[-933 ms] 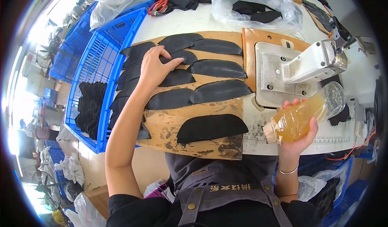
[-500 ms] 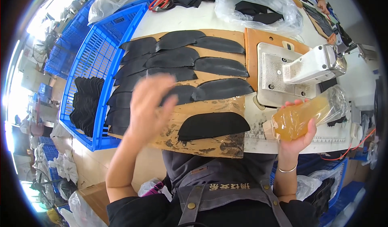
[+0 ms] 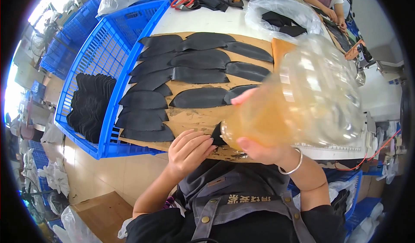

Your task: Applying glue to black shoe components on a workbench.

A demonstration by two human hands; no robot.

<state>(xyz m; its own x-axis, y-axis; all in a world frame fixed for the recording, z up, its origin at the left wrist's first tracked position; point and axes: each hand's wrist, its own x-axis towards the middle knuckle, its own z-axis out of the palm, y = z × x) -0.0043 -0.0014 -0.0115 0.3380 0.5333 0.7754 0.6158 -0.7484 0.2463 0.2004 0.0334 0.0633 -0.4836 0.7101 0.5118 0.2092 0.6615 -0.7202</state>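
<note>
My right hand (image 3: pixel 263 151) is wrapped round a clear plastic bottle (image 3: pixel 276 115) of amber liquid, partly blurred by motion. The bottle lies tilted, its narrow end low over a black curved piece (image 3: pixel 217 135) at the board's near edge and its wide base up to the right. Much of that piece is hidden behind the bottle and my hand. At its left end my left hand (image 3: pixel 191 150) rests with fingers close together and bent, the tips on the piece. Several more black curved pieces (image 3: pixel 201 58) lie in overlapping rows on the brown board (image 3: pixel 190 116).
A blue crate (image 3: pixel 106 126) with stacked black pieces (image 3: pixel 90 106) stands at the left. Red-handled scissors (image 3: pixel 183 1) and an open plastic bag (image 3: pixel 263 9) lie at the back. Another person's hands (image 3: pixel 335 18) work at the far right. The bottle largely hides a machine.
The bottle has swung left and tipped over the near black piece. My left hand has come down from above the rows to that piece's left end.
</note>
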